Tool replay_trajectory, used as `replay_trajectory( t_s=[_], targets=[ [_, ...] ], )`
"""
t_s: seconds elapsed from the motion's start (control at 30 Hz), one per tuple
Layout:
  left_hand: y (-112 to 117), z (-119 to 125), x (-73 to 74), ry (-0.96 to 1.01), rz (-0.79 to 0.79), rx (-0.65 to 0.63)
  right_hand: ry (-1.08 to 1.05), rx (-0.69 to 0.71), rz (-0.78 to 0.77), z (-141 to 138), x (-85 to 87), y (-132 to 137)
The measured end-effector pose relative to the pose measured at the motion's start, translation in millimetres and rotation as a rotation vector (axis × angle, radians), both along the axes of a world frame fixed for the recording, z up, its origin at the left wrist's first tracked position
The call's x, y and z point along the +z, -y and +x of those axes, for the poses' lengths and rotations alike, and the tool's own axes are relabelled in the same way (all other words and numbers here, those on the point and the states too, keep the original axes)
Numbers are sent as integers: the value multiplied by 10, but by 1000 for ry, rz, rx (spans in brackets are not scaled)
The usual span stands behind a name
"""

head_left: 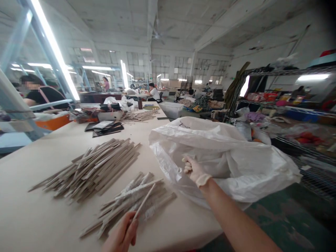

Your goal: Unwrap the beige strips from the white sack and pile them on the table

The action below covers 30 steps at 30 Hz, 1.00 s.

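My left hand [123, 234], at the bottom of the view, pinches one thin pale strip [144, 203] that points up and away over a small pile of wrapped strips [131, 204]. My right hand [193, 170], in a light glove, is closed on the edge of a big white plastic bag [223, 157] that lies on the right part of the table [39, 210] and hangs over its edge. A larger heap of grey-beige strips [91, 168] lies to the left of both hands.
Dark flat pieces [105, 127], more strips [139, 116] and a white bin [172, 109] sit farther along the table. Wire shelves [288, 105] with goods stand at right. A person in black [39, 94] sits at left; others work far back.
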<state>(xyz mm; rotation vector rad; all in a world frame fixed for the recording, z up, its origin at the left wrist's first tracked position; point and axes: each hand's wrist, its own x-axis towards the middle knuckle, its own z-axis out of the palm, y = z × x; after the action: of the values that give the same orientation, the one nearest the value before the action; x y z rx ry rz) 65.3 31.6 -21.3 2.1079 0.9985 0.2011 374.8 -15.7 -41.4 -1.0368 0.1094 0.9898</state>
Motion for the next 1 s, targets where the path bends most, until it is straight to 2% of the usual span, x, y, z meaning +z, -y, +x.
replay_trajectory(
  t_s=[0.1,0.17,0.23,0.33,0.47,0.57,0.63,0.8,0.83,0.93,1.0],
  targets=[
    [89,205,120,61,-242,-14,22,18,127,-360,34,159],
    [145,355,211,76,-340,-48,82,18,225,-581,47,218],
    [183,475,290,75,-348,-82,144,12,262,-748,41,240],
    [197,557,349,12,-253,-133,192,7,204,-881,-17,227],
    [170,524,319,-126,-126,-149,336,-8,133,-910,-129,203],
    [135,487,259,-159,-139,-122,484,17,97,-925,-166,229],
    [98,476,220,-148,-195,-125,571,107,85,-979,-162,268],
    [-28,404,181,-90,-347,-159,636,460,86,-1213,-179,362],
    [-47,372,185,-93,-381,-155,633,473,77,-1250,-195,371],
    [-72,278,208,-88,-419,-100,673,364,23,-1348,-231,380],
    [-74,239,224,-37,-381,-49,710,417,36,-1440,-221,380]
  ],
)
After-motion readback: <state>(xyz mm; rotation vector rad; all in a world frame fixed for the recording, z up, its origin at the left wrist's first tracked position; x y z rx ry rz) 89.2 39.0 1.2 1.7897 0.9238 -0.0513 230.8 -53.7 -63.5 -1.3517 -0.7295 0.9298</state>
